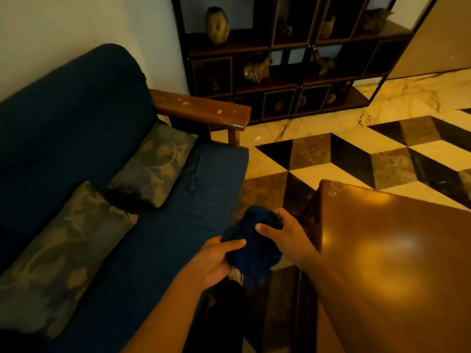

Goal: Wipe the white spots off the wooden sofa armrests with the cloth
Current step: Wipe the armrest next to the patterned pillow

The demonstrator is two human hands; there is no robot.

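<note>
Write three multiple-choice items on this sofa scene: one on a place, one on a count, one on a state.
1. Where are the white spots?
A. on the brown wooden armrest
B. on the glossy wooden table
C. on the dark display shelf

2. How many patterned grey cushions lie on the dark blue sofa?
A. one
B. two
C. four

3. How is the dark blue cloth held?
A. by neither hand
B. by one hand
C. bunched between both hands

Answers: 1 A, pale flecks dot the armrest top. 2 B, one cushion near the armrest, another cushion closer. 3 C, left hand and right hand both grip it.
</note>
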